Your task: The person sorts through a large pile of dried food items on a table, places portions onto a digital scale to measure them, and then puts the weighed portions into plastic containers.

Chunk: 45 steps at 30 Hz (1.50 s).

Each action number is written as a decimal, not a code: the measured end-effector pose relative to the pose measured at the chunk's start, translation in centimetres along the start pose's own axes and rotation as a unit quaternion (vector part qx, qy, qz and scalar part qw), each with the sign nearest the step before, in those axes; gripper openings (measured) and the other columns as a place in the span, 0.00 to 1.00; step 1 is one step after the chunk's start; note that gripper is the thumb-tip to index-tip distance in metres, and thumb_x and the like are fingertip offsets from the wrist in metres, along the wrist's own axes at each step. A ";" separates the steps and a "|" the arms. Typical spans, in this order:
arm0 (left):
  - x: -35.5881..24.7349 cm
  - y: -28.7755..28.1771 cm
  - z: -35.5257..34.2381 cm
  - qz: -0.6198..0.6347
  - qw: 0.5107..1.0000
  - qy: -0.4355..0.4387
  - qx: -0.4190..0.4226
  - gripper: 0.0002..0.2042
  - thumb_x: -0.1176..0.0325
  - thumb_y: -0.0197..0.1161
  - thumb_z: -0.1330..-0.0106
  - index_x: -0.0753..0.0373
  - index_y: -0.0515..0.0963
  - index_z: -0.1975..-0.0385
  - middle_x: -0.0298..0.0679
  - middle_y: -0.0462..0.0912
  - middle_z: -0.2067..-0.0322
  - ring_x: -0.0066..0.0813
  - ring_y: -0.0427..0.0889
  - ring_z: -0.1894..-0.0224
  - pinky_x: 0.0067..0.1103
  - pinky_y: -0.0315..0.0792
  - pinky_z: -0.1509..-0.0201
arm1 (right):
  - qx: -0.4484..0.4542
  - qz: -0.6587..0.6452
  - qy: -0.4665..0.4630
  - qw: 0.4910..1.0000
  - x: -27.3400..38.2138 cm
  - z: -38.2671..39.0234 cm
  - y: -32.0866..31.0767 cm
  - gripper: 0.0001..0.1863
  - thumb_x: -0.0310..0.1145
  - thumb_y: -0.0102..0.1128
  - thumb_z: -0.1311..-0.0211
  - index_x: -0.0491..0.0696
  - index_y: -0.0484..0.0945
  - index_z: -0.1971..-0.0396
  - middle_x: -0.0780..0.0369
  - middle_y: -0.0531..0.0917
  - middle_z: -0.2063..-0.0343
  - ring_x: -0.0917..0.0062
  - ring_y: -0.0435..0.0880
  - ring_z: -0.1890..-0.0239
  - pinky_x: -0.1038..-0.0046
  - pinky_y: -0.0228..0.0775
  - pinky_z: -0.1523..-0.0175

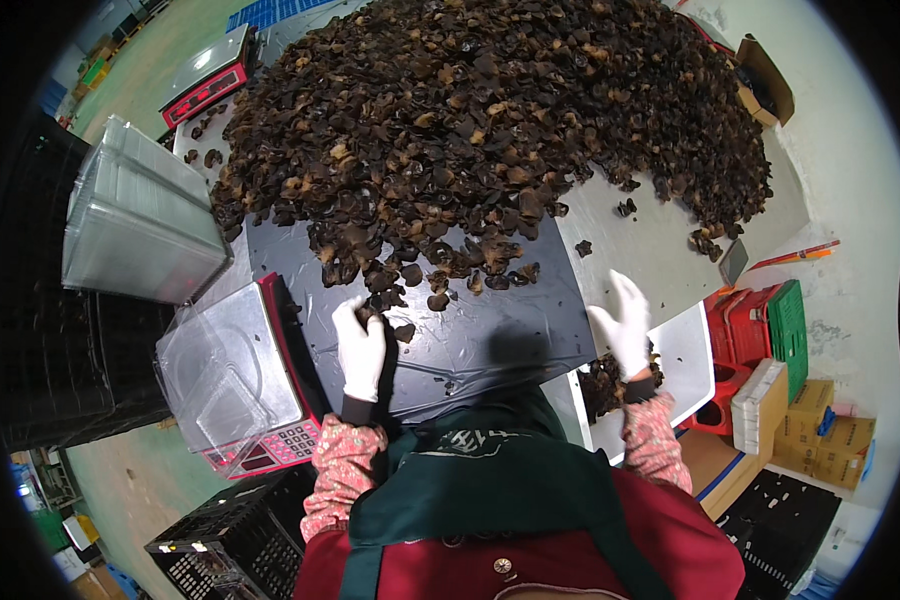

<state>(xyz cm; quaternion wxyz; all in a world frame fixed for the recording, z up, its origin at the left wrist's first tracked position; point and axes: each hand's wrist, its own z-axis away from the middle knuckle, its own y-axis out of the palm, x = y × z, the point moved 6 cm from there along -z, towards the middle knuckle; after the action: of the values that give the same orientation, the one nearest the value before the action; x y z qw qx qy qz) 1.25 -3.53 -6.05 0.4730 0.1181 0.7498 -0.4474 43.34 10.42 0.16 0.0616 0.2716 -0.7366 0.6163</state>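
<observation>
A big heap of dark brown, curled wood ear fungus (470,110) covers the far part of the table, with loose pieces spilling toward me over a dark plastic sheet (470,345). My left hand (361,350), in a white glove, is at the near left edge of the spill, its thumb and fingers closing around a small dark piece of wood ear fungus (366,315). My right hand (625,328), also gloved in white, hangs with fingers spread and holds nothing. Below it, partly hidden by my forearm, is a white tub (685,375) with some fungus in it.
At left stands a red scale (288,345) with a clear plastic tray (215,385) on its pan. Behind it rises a stack of clear plastic containers (140,225). Another red scale (205,80) is farther back. Red and green crates (788,335) and cardboard boxes (820,440) stand at right.
</observation>
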 end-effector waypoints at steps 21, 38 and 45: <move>-5.3 5.1 -1.8 -0.152 0.984 0.068 0.060 0.25 0.70 0.61 0.36 0.52 0.69 0.37 0.45 0.73 0.55 0.45 0.76 0.53 0.33 0.73 0.51 | 0.168 -0.679 0.155 0.698 11.4 -6.7 11.0 0.21 0.28 0.56 0.34 0.42 0.69 0.41 0.61 0.80 0.54 0.78 0.79 0.55 0.76 0.74 0.54; -8.5 4.9 0.6 0.438 0.862 -0.171 0.189 0.20 0.77 0.58 0.33 0.66 0.71 0.41 0.34 0.78 0.56 0.17 0.75 0.61 0.16 0.72 0.54 | -0.063 -0.317 -0.054 0.945 13.1 -4.0 6.5 0.26 0.17 0.50 0.49 0.40 0.75 0.46 0.53 0.78 0.46 0.62 0.75 0.41 0.66 0.62 0.32; -3.6 2.6 0.0 0.347 0.904 -0.210 0.138 0.13 0.77 0.53 0.33 0.67 0.76 0.50 0.36 0.81 0.63 0.17 0.76 0.69 0.14 0.71 0.62 | 0.014 -0.105 -0.127 0.986 8.7 -3.7 10.7 0.44 0.45 0.74 0.53 0.44 0.66 0.35 0.52 0.72 0.39 0.56 0.67 0.35 0.59 0.56 0.31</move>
<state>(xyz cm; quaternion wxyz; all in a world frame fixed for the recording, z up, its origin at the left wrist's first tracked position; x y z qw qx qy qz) 4.74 -1.14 -4.55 0.7233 0.3382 0.4759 -0.3688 30.01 12.11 -4.60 0.0287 0.4244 -0.6972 0.5770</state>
